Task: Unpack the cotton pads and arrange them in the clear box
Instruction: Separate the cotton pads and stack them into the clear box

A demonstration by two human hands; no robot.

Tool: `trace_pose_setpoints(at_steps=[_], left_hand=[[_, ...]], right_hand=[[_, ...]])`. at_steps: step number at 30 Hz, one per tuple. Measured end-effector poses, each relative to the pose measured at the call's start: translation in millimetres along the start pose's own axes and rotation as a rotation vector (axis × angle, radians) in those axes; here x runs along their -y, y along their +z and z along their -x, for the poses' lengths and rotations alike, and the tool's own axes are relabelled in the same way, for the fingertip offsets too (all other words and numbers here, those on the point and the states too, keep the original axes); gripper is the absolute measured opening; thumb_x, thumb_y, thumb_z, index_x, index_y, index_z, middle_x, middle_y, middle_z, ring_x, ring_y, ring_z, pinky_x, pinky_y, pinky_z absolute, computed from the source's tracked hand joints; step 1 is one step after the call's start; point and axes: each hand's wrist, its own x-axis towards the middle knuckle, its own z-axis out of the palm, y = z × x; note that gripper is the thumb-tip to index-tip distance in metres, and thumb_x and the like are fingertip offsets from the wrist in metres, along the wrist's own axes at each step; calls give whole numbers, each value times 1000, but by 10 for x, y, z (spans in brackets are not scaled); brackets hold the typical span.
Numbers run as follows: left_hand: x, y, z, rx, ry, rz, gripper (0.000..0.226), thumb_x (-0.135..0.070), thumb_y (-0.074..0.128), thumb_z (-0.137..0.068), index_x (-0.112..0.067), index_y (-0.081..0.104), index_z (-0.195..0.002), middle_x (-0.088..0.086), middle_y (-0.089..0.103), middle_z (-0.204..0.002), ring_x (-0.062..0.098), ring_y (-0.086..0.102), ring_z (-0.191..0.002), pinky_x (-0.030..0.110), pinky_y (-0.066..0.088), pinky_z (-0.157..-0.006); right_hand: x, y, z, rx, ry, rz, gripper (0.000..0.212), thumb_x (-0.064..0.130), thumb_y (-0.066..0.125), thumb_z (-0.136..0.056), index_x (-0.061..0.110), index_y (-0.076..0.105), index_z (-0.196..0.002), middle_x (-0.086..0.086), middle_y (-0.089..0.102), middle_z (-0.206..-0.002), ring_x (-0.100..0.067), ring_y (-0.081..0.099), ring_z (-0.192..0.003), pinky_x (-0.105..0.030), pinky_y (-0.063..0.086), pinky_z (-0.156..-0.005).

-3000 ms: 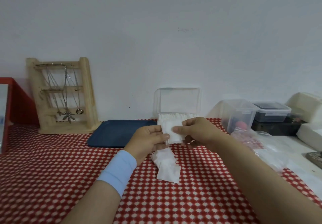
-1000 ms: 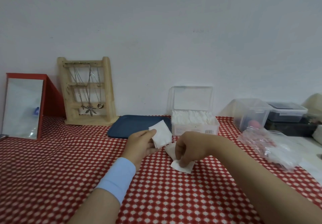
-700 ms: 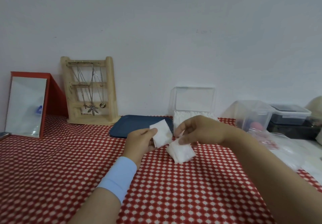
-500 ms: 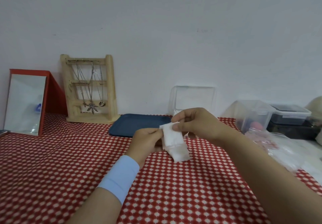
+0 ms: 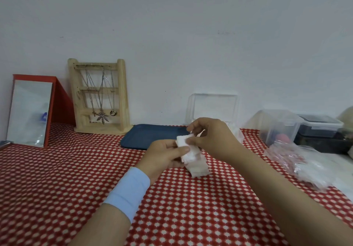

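Both hands meet mid-frame over the tabletop point(image 5: 57, 178), which has a red & white checked cloth. The cotton pads point(image 5: 193, 157) are a small white stack, slightly fanned, held btwn the two hands just above the cloth. Can't tell if the lowest pad touches the cloth. Left hand point(image 5: 162, 156) comes in from below w/ a light blue wristband point(image 5: 128, 190). Its grip is closed round the stack's left side, thumb on top, fingers curled under. Right hand point(image 5: 212, 136) comes from the right, grip pinching the stack's top edge btwn thumb & forefinger, other fingers loosely curled above. The clear box point(image 5: 214, 106) sits behind the hands at the wall, lid standing upright & open. Its body is mostly hidden by the right hand; a bit of white shows inside past the knuckles. Just left of the box lies a dark blue tray point(image 5: 152, 134), flat on the cloth. Further left is a wooden jewellery stand point(image 5: 99, 96) w/ necklaces point(image 5: 101, 100) hanging on it, then a red-framed mirror point(image 5: 30, 112) leaning back at the far left. On the right side a crumpled clear plastic bag point(image 5: 298, 161) lies near the tabletop edge. Behind the bag is a clear tub point(image 5: 278, 125) w/ sth pink inside, & next to it a dark lidded container point(image 5: 321, 125).
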Motion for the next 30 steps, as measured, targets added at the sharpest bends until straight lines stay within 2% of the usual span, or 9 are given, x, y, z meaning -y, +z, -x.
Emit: trace_pose_setpoints(at_steps=[4, 7, 9, 13, 16, 19, 23, 26, 30], left_hand=[[50, -115, -66, -145, -14, -30, 23, -5, 73, -90, -7, 74, -114, 7, 79, -105, 23, 76, -97, 42, 61, -91], [81, -200, -114, -262, -15, -2, 16, -5, 72, -90, -14, 76, -102, 7, 79, -105, 24, 76, -97, 44, 60, -92], [101, -225, -132, -304, -9, -3, 14, -6, 72, -90, -19, 76, -94, 5, 79, -102, 23, 76, -97, 45, 60, -92], [115, -203, -139, -328, 6, -26, 17, -7, 72, -90, -23, 74, -87, 4, 79, -100, 23, 76, -96, 45, 61, -91], [121, -171, -130, -320, 9, -68, 18, -7, 71, -91, -24, 74, -86, 2, 78, -100, 22, 75, -96, 44, 61, -91], [117, -140, -115, -320, 13, -95, 19, -6, 69, -91, -24, 73, -84, 2, 78, -98, 21, 75, -96, 43, 61, -90], [117, -140, -115, -370, 12, -94, 13, -9, 65, -93, -14, 74, -86, 6, 77, -96, 24, 74, -94, 47, 61, -90], [121, -125, -114, -376, 10, -62, 19, -12, 63, -93, 5, 72, -96, 21, 75, -100, 36, 72, -98, 55, 58, -92], [130, -85, -118, -304, 2, -14, 18, -14, 63, -95, -1, 75, -97, 17, 76, -101, 32, 73, -99, 52, 60, -91]], right_hand=[[-86, -24, 23, 1, -8, 133, 17, 20, 74, -90, 32, 70, -101, 19, 69, -93, 0, 63, -73, -11, 50, -68], [-169, -50, 43, 255, 20, 350, 18, 23, 73, -90, 36, 75, -102, 20, 69, -106, 3, 59, -84, -21, 53, -84], [-192, -26, 65, 392, -8, 477, 29, 24, 72, -88, 39, 73, -113, 21, 65, -117, 3, 54, -94, -19, 45, -87], [-232, 41, 78, 467, -13, 509, 46, 27, 68, -88, 38, 64, -132, 21, 60, -132, -4, 49, -118, -24, 40, -101], [-256, 61, 77, 455, 64, 396, 33, 28, 67, -93, 33, 70, -125, 16, 67, -125, -2, 58, -105, -20, 46, -94], [-283, 52, 50, 302, 69, 336, 19, 29, 68, -94, 27, 77, -111, 11, 72, -111, -4, 63, -97, -20, 51, -88], [-195, -13, 31, 144, 122, -74, 10, 29, 74, -90, 20, 76, -85, 5, 76, -83, -5, 69, -78, -23, 55, -78], [-75, -73, 57, 173, 219, -326, 9, 19, 74, -91, 16, 78, -83, -3, 76, -76, -8, 65, -65, -26, 54, -68], [15, -99, 88, 222, 305, -452, 16, 22, 68, -95, 12, 79, -92, 0, 75, -72, -5, 65, -58, -27, 47, -61]])
